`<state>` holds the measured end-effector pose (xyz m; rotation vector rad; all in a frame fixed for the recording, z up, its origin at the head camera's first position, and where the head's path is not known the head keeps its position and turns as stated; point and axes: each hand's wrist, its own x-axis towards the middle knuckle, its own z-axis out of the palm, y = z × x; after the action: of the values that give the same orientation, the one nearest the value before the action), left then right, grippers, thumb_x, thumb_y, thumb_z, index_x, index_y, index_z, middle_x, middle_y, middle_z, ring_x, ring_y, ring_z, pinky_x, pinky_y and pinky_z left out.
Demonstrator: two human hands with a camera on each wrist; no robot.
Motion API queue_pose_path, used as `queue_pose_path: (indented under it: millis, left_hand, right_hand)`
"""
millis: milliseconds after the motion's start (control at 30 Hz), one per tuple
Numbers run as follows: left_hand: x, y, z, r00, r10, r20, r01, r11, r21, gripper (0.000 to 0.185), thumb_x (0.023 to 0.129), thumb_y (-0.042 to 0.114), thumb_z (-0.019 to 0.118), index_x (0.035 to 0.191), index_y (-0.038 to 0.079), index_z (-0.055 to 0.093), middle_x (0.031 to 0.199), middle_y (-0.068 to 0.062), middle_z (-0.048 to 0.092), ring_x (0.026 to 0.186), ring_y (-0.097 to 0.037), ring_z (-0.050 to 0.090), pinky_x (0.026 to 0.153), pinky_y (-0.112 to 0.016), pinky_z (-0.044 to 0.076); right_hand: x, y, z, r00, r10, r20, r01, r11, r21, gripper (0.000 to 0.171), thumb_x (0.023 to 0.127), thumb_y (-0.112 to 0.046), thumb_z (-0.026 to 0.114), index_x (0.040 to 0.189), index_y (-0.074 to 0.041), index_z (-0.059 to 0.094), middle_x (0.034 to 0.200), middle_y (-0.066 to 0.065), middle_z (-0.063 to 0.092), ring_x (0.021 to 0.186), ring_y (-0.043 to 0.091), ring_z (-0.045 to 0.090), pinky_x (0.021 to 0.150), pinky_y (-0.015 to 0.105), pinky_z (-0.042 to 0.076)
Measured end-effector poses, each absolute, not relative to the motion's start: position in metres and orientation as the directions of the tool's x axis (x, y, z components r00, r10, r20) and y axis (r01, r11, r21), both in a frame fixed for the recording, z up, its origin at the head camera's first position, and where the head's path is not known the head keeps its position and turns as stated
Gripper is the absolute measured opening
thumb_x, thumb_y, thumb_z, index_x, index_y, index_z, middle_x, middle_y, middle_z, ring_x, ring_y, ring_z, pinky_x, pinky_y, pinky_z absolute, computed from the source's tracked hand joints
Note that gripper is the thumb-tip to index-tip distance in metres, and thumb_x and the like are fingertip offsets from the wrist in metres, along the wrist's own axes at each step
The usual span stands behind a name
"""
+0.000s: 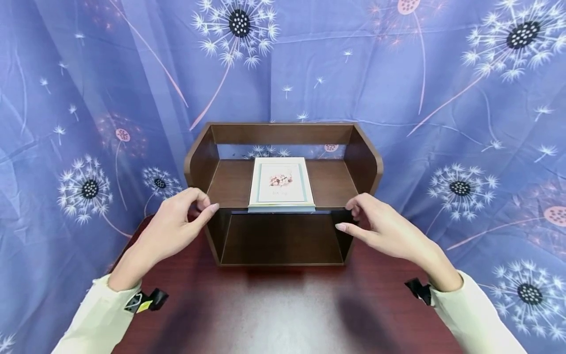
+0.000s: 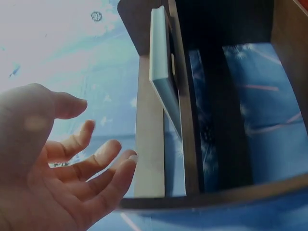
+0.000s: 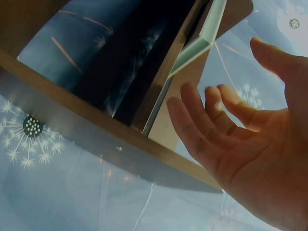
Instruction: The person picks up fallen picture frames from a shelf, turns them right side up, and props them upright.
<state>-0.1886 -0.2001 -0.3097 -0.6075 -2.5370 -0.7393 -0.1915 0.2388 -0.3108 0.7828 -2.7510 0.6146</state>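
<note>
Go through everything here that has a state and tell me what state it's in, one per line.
Wooden shelf: upright on the table, lower compartment empty.
Book: closed, lying flat on the upper shelf board, front edge slightly overhanging.
Left hand: open, at the shelf's left front edge.
Right hand: open, at the shelf's right front edge.

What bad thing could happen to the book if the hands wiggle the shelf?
The book lies flat on the upper board of the wooden shelf, and its front edge seems to stick out a little, so a jolt might slide it off. The left hand and right hand are open at the shelf's sides, so a careless push might shift it.
</note>
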Motion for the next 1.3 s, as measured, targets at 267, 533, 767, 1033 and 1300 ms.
queue_pose_path:
  millis: [267,533,767,1033,1300]
  left_hand:
    - [-0.214,-0.184,-0.296,-0.872,0.354,0.338,0.486,0.704,0.517,0.024,0.107,0.033,0.063,0.117,0.014,0.074,0.115,-0.005,0.069,0.103,-0.024,0.074,0.093,-0.049,0.061]
    - [-0.241,-0.170,-0.281,-0.904,0.371,0.214,0.423,0.693,0.584,0.043,0.106,0.036,0.062,0.137,0.007,0.065,0.137,-0.011,0.065,0.122,-0.030,0.071,0.104,-0.051,0.058]
    - [-0.266,-0.159,-0.271,-0.912,0.394,0.114,0.386,0.729,0.565,0.054,0.106,0.041,0.059,0.147,0.007,0.058,0.143,-0.015,0.066,0.130,-0.031,0.067,0.111,-0.054,0.052]
    - [-0.295,-0.146,-0.270,-0.912,0.409,0.025,0.363,0.778,0.513,0.063,0.107,0.041,0.056,0.157,0.003,0.046,0.159,-0.018,0.053,0.147,-0.034,0.053,0.121,-0.054,0.043]
    - [-0.315,-0.141,-0.269,-0.890,0.449,-0.076,0.379,0.823,0.423,0.068,0.108,0.041,0.051,0.160,-0.001,0.039,0.165,-0.021,0.043,0.155,-0.038,0.040,0.127,-0.055,0.034]
  right_hand:
    - [-0.208,0.228,-0.294,-0.847,-0.469,0.250,-0.531,0.757,-0.381,0.060,0.100,-0.045,0.071,0.141,-0.005,0.055,0.138,0.011,0.063,0.125,0.030,0.067,0.104,0.050,0.056]
    - [-0.222,0.223,-0.268,-0.855,-0.485,0.186,-0.519,0.783,-0.343,0.077,0.100,-0.050,0.068,0.154,0.000,0.045,0.155,0.017,0.053,0.145,0.033,0.051,0.120,0.054,0.041]
    - [-0.245,0.210,-0.259,-0.861,-0.497,0.110,-0.503,0.798,-0.331,0.083,0.099,-0.053,0.067,0.158,0.000,0.041,0.160,0.018,0.050,0.150,0.033,0.048,0.123,0.054,0.040]
    - [-0.278,0.190,-0.264,-0.846,-0.532,0.039,-0.518,0.804,-0.292,0.079,0.101,-0.049,0.066,0.158,0.001,0.041,0.159,0.020,0.051,0.147,0.033,0.052,0.122,0.054,0.042]
    - [-0.305,0.168,-0.271,-0.846,-0.533,-0.002,-0.502,0.799,-0.331,0.069,0.101,-0.045,0.066,0.152,-0.001,0.049,0.149,0.016,0.062,0.136,0.030,0.061,0.114,0.051,0.049]
